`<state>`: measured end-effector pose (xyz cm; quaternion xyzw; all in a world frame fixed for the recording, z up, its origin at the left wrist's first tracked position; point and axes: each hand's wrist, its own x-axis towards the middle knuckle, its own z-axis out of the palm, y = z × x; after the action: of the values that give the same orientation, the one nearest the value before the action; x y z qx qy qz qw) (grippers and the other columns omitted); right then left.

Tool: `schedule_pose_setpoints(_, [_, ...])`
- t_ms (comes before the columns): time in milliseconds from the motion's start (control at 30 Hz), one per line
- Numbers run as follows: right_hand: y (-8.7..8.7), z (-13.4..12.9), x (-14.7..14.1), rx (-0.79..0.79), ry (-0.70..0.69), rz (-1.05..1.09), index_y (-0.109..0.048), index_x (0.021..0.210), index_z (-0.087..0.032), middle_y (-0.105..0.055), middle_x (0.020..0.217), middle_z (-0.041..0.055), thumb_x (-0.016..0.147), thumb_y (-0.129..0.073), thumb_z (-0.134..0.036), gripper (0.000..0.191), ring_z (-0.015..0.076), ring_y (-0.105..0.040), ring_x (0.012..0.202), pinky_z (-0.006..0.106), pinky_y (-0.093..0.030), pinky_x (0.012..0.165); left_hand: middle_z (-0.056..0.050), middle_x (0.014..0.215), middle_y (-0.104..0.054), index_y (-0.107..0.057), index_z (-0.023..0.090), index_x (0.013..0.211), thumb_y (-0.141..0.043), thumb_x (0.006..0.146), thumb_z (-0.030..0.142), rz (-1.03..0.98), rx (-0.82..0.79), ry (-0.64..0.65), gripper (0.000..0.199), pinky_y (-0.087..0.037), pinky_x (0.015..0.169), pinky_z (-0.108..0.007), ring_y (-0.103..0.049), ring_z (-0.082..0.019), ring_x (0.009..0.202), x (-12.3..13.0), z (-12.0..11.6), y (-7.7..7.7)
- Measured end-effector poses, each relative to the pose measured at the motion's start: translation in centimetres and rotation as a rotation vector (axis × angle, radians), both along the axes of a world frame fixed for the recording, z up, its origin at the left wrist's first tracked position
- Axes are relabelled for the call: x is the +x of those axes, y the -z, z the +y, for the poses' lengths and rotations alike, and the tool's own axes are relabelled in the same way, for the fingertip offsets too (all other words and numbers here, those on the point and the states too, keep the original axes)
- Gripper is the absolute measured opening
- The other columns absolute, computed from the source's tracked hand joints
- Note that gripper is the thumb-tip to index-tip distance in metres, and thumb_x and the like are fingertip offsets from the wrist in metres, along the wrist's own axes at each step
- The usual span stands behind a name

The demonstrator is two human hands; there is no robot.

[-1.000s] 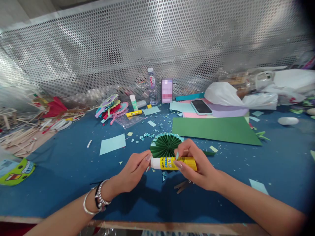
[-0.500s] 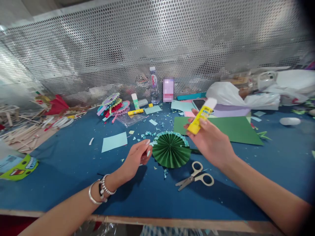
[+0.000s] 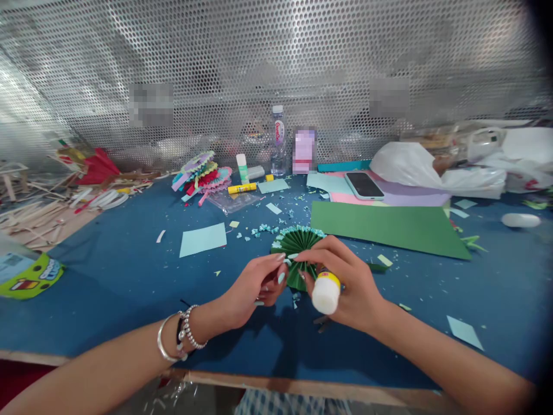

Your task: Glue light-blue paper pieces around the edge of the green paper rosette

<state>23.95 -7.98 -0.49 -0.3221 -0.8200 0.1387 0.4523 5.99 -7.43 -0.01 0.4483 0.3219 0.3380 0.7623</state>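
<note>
My left hand (image 3: 254, 291) is closed, its thumb and finger pinching a tiny light blue paper piece (image 3: 287, 262). Close against it, my right hand (image 3: 356, 291) is wrapped round a yellow glue stick (image 3: 326, 293), its white end facing me. The right fingertips reach to the paper piece; whether they touch it I cannot tell. Behind both hands lies a round, pleated green paper fan (image 3: 302, 242), partly covered by them. Small light blue pieces line its upper rim. Only the blade tips of the scissors (image 3: 322, 323) show beneath my right hand.
Small blue cutouts (image 3: 264, 229) and a light blue sheet (image 3: 203, 240) lie left of the fan. Green card (image 3: 389, 227) and a phone (image 3: 364, 186) are to the right. A water bottle (image 3: 278, 144) and another glue stick (image 3: 242, 188) stand and lie farther back.
My right hand has come down and left with the glue stick, beside my left hand, and now hides the scissors' handles. My left hand has shifted slightly right, and the view has moved a little.
</note>
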Motion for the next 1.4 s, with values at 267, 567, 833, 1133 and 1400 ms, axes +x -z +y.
schedule_pose_setpoints(267, [0.8, 0.4, -0.5, 0.183, 0.128, -0.103, -0.061, 0.097, -0.020, -0.053, 0.080, 0.0040, 0.075, -0.063, -0.017, 0.022, 0.0145, -0.050, 0.068, 0.029, -0.040, 0.057, 0.009, 0.045, -0.019, -0.037, 0.017, 0.062, -0.038, 0.089, 0.034, 0.015, 0.003, -0.002, 0.032, -0.009, 0.038, -0.021, -0.013, -0.005, 0.038, -0.2, -0.1, -0.1])
schedule_pose_setpoints(567, [1.0, 0.5, -0.2, 0.208, 0.154, -0.099, -0.062, 0.097, -0.021, -0.054, 0.079, 0.0034, 0.075, -0.062, -0.014, 0.024, 0.0143, -0.051, 0.069, 0.028, -0.039, 0.057, 0.008, 0.047, -0.020, -0.035, 0.018, 0.061, -0.037, 0.089, 0.034, 0.064, 0.019, 0.025, 0.033, -0.009, 0.040, -0.022, -0.012, -0.005, 0.039, -0.3, -0.1, -0.1])
schedule_pose_setpoints(833, [1.2, 0.5, 0.0, 0.186, 0.119, -0.079, -0.063, 0.095, -0.021, -0.056, 0.080, 0.0025, 0.072, -0.060, -0.007, 0.027, 0.0136, -0.052, 0.070, 0.028, -0.040, 0.060, 0.008, 0.047, -0.020, -0.036, 0.018, 0.062, -0.036, 0.088, 0.037, 0.127, 0.017, 0.050, 0.032, -0.009, 0.040, -0.023, -0.012, -0.006, 0.040, -0.2, 0.0, -0.1])
schedule_pose_setpoints(1133, [-0.4, 1.7, 1.2, -0.046, 0.281, 0.108, -0.067, 0.085, -0.020, -0.055, 0.077, 0.0013, 0.075, -0.060, -0.016, 0.013, 0.0112, -0.052, 0.066, 0.024, -0.041, 0.059, 0.003, 0.062, -0.043, -0.047, 0.020, 0.088, -0.031, 0.091, 0.037, 0.799, 0.757, -0.292, 0.023, -0.033, 0.056, -0.025, -0.040, -0.012, 0.056, -1.7, 1.5, 0.0])
schedule_pose_setpoints(1400, [1.5, 5.4, 3.6, -0.529, 0.486, 0.381, -0.067, 0.082, -0.014, -0.056, 0.064, 0.0017, 0.069, -0.062, -0.042, 0.031, 0.0104, -0.043, 0.053, 0.025, -0.035, 0.049, -0.009, 0.096, -0.054, -0.055, 0.017, 0.103, -0.038, 0.087, 0.035, 1.419, 1.181, -0.203, 0.030, -0.039, 0.079, -0.041, -0.043, -0.026, 0.093, -2.6, 3.9, 1.6])
